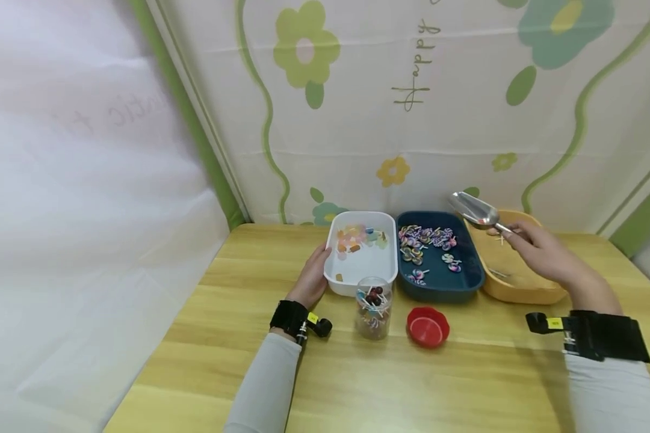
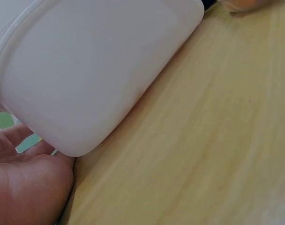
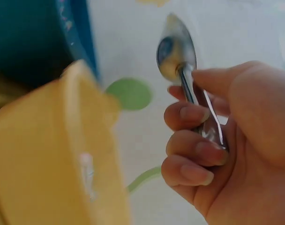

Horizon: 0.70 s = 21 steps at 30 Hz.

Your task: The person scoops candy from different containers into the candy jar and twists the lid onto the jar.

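Observation:
My right hand (image 1: 538, 249) grips the handle of a shiny metal scoop (image 1: 473, 209), fingers curled round it. The scoop is raised over the rims where the blue and yellow tubs meet, its bowl pointing up and left. Below the hand, the yellow tub (image 1: 511, 285) holds a few small pieces with white sticks. My left hand (image 1: 310, 279) rests against the left side of a white tub (image 1: 365, 267) holding pastel and orange candy-like pieces. In the left wrist view, its fingers run along the tub's wall (image 2: 95, 70) near the bottom corner, partly hidden.
Between the white and yellow tubs stands a dark blue tub (image 1: 436, 293) with swirl lollipops. A clear jar (image 1: 374, 329) of small lollipops stands before the white tub. Right of it lies a red scalloped lid-like dish (image 1: 428, 328). A flowered cloth (image 1: 352, 138) hangs behind the wooden table (image 1: 357, 391).

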Tool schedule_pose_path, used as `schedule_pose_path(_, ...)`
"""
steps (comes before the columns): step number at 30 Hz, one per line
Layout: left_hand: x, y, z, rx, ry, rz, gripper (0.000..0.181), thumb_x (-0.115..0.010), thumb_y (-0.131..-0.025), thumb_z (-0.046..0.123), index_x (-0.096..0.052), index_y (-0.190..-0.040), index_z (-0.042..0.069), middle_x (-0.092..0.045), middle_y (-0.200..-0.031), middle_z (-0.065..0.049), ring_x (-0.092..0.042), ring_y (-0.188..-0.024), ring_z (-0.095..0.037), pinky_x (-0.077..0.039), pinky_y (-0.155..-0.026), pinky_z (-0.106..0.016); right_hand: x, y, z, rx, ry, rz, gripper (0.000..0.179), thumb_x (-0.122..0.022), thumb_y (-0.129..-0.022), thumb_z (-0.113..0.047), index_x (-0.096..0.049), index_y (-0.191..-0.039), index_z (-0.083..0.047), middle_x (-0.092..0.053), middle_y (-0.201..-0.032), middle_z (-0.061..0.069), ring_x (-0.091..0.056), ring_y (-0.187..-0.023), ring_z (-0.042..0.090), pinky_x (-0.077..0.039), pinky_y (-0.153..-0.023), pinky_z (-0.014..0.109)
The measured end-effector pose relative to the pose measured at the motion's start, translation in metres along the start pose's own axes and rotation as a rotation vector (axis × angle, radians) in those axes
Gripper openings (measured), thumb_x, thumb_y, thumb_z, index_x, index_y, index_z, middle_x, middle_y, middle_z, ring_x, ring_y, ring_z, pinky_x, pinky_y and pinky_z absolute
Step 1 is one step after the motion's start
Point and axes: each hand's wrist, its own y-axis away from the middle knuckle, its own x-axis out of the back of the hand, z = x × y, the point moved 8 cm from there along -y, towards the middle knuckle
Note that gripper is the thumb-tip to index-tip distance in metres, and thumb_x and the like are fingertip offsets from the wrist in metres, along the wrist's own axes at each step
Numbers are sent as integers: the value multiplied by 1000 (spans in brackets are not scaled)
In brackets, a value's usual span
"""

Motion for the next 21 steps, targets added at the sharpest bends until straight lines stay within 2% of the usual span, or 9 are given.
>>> schedule_pose_path(2,-1,0,1,-9,1,-5,50,-37,-103,30,-23,-148,15,-25,-150,-3,-25,-133,-20,-23,-111,-40,5,2,-15,17,-16,10,32,-37,-103,-27,-53,-118,-4,-57,-110,17,-51,-93,21,-48,-72,30)
schedule_pose_path(6,-2,0,0,-4,9,1,48,-37,-103,29,-25,-148,17,-26,-150,-3,-26,-133,-20,-24,-111,-39,13,9,-47,79,-16,16,27,-40,-102,-23,-57,-116,-9,-58,-105,9,-52,-90,9,-46,-70,17)
schedule_pose_path(11,-1,0,-2,2,7,13,46,-37,-103,29,-28,-147,18,-27,-150,-2,-26,-133,-21,-24,-110,-39,16,18,-86,185,12,14,18,-47,-99,-17,-63,-108,-16,-54,-85,5,-45,-72,14,-40,-55,25)
schedule_pose_path(16,0,-1,-4,9,9,23,47,-38,-103,29,-28,-147,17,-28,-149,-3,-26,-133,-21,-25,-110,-39,6,27,-115,299,22,-72,19,-53,-96,-10,-66,-108,-18,-58,-87,-3,-47,-71,12,-42,-56,24)
schedule_pose_path(17,1,-1,-4,7,9,23,47,-39,-102,29,-28,-147,17,-28,-149,-3,-26,-133,-21,-25,-110,-39,4,28,-119,311,26,-96,20,-54,-95,-10,-66,-109,-19,-59,-90,-6,-51,-79,10,-45,-61,21)
schedule_pose_path(19,1,-1,-3,-4,-3,17,48,-38,-103,30,-27,-147,16,-27,-150,-4,-26,-133,-20,-25,-110,-38,-1,31,-126,333,42,-141,22,-56,-94,-10,-66,-109,-22,-60,-83,-10,-52,-97,5,-46,-76,15)
schedule_pose_path(20,1,-1,-2,-10,-7,16,49,-38,-103,31,-26,-147,16,-26,-150,-5,-26,-132,-20,-25,-110,-39,-4,32,-129,342,58,-159,22,-57,-94,-11,-66,-108,-25,-59,-78,-12,-49,-106,2,-42,-83,11)
schedule_pose_path(21,0,-1,-1,-14,-11,11,49,-38,-103,31,-26,-147,15,-26,-150,-6,-26,-132,-20,-25,-110,-38,-5,33,-132,352,73,-172,22,-58,-93,-12,-67,-107,-27,-58,-73,-13,-50,-103,1,-37,-89,8)
